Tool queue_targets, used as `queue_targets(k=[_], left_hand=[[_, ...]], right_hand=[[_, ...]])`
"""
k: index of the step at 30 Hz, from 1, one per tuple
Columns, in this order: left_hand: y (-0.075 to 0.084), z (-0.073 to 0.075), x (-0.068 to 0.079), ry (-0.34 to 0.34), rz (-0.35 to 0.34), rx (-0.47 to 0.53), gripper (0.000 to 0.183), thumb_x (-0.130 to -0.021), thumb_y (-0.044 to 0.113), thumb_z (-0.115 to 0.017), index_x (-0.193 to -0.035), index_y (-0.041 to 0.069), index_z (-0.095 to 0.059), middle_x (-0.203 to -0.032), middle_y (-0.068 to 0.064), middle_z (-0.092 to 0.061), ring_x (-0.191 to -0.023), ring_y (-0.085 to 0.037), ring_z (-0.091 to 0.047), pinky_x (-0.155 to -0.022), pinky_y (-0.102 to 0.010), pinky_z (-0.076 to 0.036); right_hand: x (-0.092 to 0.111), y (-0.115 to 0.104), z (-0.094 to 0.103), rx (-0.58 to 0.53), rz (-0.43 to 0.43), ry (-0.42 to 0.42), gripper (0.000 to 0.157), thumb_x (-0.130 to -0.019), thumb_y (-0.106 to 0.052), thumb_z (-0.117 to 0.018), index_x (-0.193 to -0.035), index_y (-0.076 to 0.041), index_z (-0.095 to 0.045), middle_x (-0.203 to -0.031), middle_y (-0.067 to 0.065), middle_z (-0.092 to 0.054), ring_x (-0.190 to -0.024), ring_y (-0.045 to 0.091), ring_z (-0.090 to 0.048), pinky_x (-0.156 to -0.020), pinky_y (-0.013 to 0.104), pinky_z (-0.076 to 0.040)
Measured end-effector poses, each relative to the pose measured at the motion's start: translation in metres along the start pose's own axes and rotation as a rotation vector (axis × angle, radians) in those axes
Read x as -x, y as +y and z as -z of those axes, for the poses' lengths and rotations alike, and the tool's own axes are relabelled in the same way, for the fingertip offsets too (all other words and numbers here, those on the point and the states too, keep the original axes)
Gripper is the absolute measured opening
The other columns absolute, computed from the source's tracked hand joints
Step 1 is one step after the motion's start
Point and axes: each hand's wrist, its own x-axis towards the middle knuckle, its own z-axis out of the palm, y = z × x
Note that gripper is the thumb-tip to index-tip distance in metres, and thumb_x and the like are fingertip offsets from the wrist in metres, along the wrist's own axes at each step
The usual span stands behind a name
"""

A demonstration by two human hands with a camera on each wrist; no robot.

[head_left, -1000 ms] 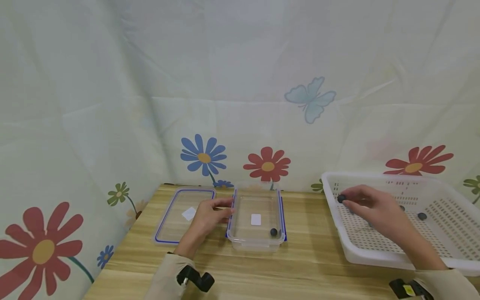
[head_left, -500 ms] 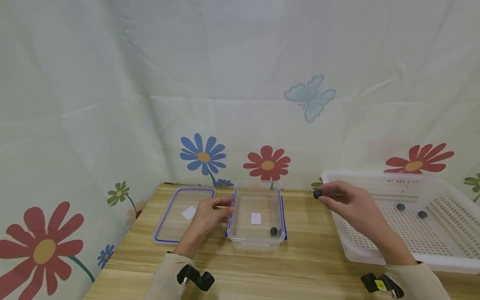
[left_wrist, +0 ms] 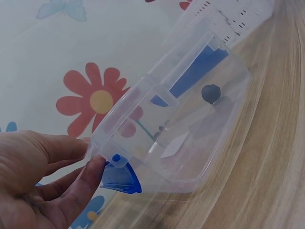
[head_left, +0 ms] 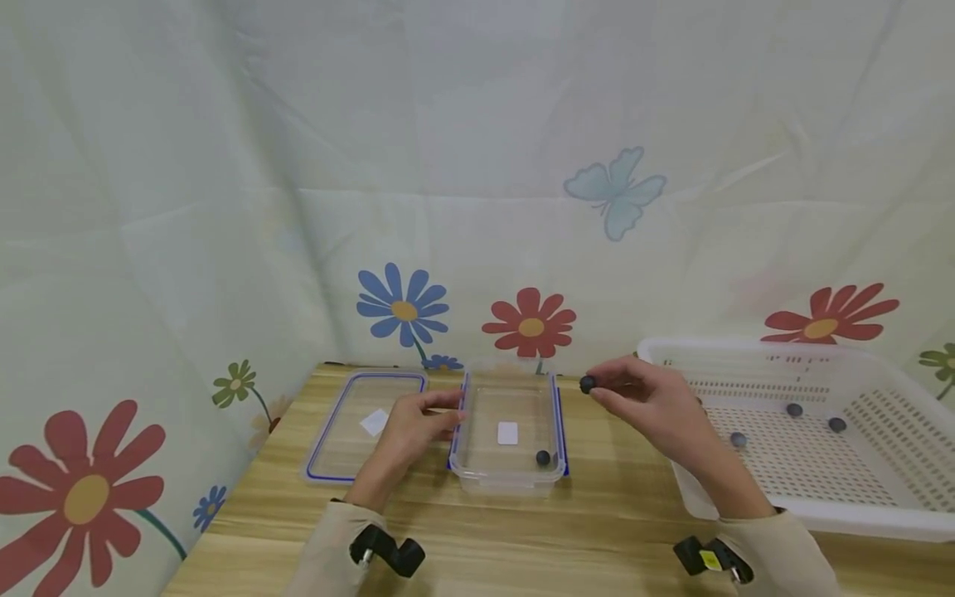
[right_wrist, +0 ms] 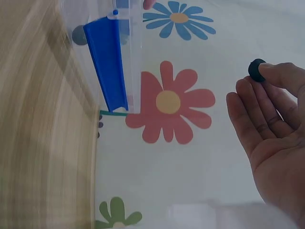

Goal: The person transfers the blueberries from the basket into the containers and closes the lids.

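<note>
My left hand (head_left: 414, 431) holds the left side of a clear plastic food container (head_left: 477, 482), fingertips at its rim and blue latch (left_wrist: 121, 177) in the left wrist view. Inside the container a blueberry (head_left: 543, 458) lies near the front right corner, beside a white label (head_left: 507, 433). My right hand (head_left: 656, 406) pinches another blueberry (head_left: 588, 384) between thumb and fingertips, in the air just right of the container. In the right wrist view this dark round blueberry (right_wrist: 257, 70) shows at the thumb tip, with the other fingers loosely bent.
A white perforated basket (head_left: 791, 518) at the right holds several more blueberries (head_left: 837, 424). The container's lid (head_left: 328, 478), edged with a blue seal, lies flat on the wooden table (head_left: 522, 547) at the left. A flower-printed curtain (head_left: 462, 199) hangs behind.
My right hand has moved left with the blueberry, out from over the basket to beside the container, uncovering blueberries in the basket. The left hand has stayed at the container.
</note>
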Motion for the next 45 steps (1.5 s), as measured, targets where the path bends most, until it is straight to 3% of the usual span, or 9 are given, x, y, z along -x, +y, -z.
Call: queue_targets(k=[9,17,22,29,45], left_hand=[[0.001,0.000,0.002,0.004,0.002,0.009,0.035,-0.095,0.001,-0.078,-0.129,-0.004,-0.074,-0.124,-0.021,-0.073,-0.096,-0.026,-0.074,-0.078,-0.037,-0.066],[0.002,0.000,0.001,0.005,0.005,-0.003,0.035,-0.096,0.002,-0.078,-0.130,-0.002,-0.074,-0.124,-0.017,-0.073,-0.096,-0.023,-0.074,-0.079,-0.036,-0.066],[0.001,0.001,-0.001,0.004,0.006,-0.012,0.035,-0.096,0.003,-0.077,-0.130,-0.002,-0.074,-0.124,-0.016,-0.073,-0.098,-0.024,-0.074,-0.080,-0.036,-0.066],[0.002,0.000,0.000,-0.003,0.016,-0.027,0.035,-0.097,0.005,-0.077,-0.131,-0.001,-0.074,-0.124,-0.015,-0.073,-0.097,-0.023,-0.074,-0.081,-0.035,-0.066],[0.001,0.000,0.001,-0.003,-0.014,0.009,0.034,-0.096,0.001,-0.077,-0.129,-0.005,-0.073,-0.122,-0.022,-0.073,-0.092,-0.024,-0.074,-0.077,-0.037,-0.066]], right_hand=[[-0.004,0.000,-0.023,-0.047,-0.024,-0.043,0.021,-0.099,-0.012,-0.078,-0.119,-0.005,-0.075,-0.108,0.003,-0.076,-0.096,0.018,-0.074,-0.082,0.028,-0.063],[-0.008,0.004,-0.039,-0.120,0.027,-0.076,0.021,-0.097,-0.003,-0.078,-0.117,-0.001,-0.075,-0.108,0.006,-0.077,-0.096,0.020,-0.074,-0.084,0.029,-0.063],[-0.007,0.006,-0.050,-0.094,0.030,-0.099,0.019,-0.097,-0.004,-0.078,-0.116,-0.002,-0.075,-0.105,0.003,-0.077,-0.095,0.018,-0.073,-0.086,0.030,-0.063],[-0.005,0.011,-0.059,-0.041,-0.015,-0.150,0.018,-0.099,-0.009,-0.078,-0.116,-0.005,-0.076,-0.106,0.001,-0.076,-0.095,0.016,-0.072,-0.085,0.028,-0.063],[-0.003,0.017,-0.073,-0.117,-0.028,-0.217,0.017,-0.099,-0.006,-0.076,-0.115,-0.001,-0.075,-0.106,0.005,-0.077,-0.094,0.020,-0.072,-0.083,0.028,-0.063]])
